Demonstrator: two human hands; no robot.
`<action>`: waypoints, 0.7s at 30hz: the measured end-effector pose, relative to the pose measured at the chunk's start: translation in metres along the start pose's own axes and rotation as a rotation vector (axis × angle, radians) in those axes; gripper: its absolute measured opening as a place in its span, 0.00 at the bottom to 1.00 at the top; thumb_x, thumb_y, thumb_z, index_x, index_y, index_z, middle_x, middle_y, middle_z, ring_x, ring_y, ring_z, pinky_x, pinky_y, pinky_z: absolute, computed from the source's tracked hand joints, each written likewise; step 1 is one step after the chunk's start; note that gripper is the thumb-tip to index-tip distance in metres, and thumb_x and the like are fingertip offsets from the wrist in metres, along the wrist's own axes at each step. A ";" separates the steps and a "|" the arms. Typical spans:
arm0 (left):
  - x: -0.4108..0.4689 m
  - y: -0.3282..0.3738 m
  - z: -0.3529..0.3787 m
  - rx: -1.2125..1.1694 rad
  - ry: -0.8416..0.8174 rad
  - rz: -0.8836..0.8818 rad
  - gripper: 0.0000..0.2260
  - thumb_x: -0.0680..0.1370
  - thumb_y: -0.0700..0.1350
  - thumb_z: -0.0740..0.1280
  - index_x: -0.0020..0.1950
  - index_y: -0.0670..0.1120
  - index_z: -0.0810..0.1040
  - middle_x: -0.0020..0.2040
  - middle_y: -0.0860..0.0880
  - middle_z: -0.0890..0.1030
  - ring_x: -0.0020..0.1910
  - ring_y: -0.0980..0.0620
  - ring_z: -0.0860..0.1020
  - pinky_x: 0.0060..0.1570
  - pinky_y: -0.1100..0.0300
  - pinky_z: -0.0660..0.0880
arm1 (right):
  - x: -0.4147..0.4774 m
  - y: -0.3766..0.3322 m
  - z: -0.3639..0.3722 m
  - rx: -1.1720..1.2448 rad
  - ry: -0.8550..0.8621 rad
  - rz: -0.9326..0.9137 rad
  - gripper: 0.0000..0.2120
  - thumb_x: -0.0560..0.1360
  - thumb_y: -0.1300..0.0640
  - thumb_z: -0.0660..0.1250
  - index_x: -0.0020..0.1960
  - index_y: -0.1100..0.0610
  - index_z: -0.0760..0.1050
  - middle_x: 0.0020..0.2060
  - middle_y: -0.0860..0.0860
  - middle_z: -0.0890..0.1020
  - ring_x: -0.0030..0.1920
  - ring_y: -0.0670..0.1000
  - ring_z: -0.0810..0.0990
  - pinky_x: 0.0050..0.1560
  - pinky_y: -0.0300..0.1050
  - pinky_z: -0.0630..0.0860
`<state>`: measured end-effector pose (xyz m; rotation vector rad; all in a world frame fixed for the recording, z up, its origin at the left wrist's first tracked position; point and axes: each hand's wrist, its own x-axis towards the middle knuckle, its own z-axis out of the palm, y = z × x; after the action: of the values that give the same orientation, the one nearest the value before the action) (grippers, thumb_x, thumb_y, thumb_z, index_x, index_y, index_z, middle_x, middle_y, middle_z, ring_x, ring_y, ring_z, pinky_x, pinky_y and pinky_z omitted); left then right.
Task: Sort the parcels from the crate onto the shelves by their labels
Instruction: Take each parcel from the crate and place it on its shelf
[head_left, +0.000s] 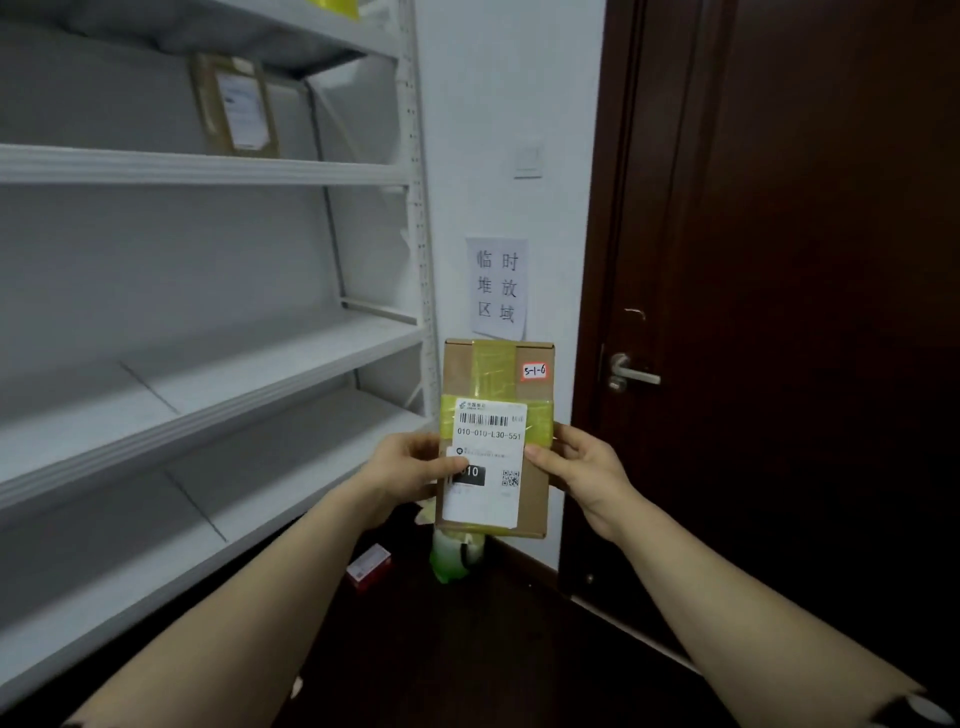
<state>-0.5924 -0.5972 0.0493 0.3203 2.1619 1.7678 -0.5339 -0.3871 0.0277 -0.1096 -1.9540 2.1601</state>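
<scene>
1. Parcel (493, 441): held upright before the shelves (208, 171), label facing viewer.
2. Left hand (410, 467) and right hand (582, 467) grip opposite side edges.
3. Judged light, stiff cardboard; glossy tape may slip, so grip bare edges.

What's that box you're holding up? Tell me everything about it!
It is a flat brown cardboard box, held upright in the air. Shiny yellow-green tape crosses its front. A white shipping label shows a barcode, the number 010-010-L30-551 and a QR code. A small red-edged tag near the top right corner reads 5-1-6. The left hand holds its left edge, thumb on the label; the right hand holds its right edge.
</scene>
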 end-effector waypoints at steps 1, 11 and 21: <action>-0.006 0.002 -0.004 -0.009 0.026 -0.001 0.09 0.73 0.36 0.71 0.52 0.41 0.80 0.50 0.44 0.84 0.50 0.46 0.82 0.55 0.49 0.78 | 0.003 -0.002 0.005 0.003 -0.028 -0.001 0.15 0.72 0.65 0.71 0.57 0.54 0.77 0.48 0.49 0.84 0.50 0.46 0.82 0.49 0.40 0.78; -0.042 0.010 -0.035 -0.005 0.223 0.006 0.09 0.74 0.37 0.70 0.54 0.38 0.80 0.49 0.45 0.83 0.40 0.55 0.82 0.42 0.61 0.81 | 0.021 -0.011 0.048 0.043 -0.221 0.002 0.14 0.72 0.63 0.72 0.56 0.54 0.77 0.49 0.52 0.84 0.50 0.51 0.83 0.49 0.44 0.79; -0.064 0.012 -0.069 0.027 0.330 -0.005 0.11 0.74 0.40 0.72 0.54 0.39 0.81 0.51 0.45 0.84 0.48 0.51 0.82 0.46 0.59 0.80 | 0.034 -0.014 0.084 0.060 -0.337 0.041 0.15 0.71 0.63 0.72 0.58 0.59 0.77 0.47 0.53 0.85 0.47 0.50 0.83 0.46 0.42 0.78</action>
<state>-0.5611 -0.6807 0.0806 0.0282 2.4053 1.9009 -0.5823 -0.4605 0.0544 0.2424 -2.0685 2.3891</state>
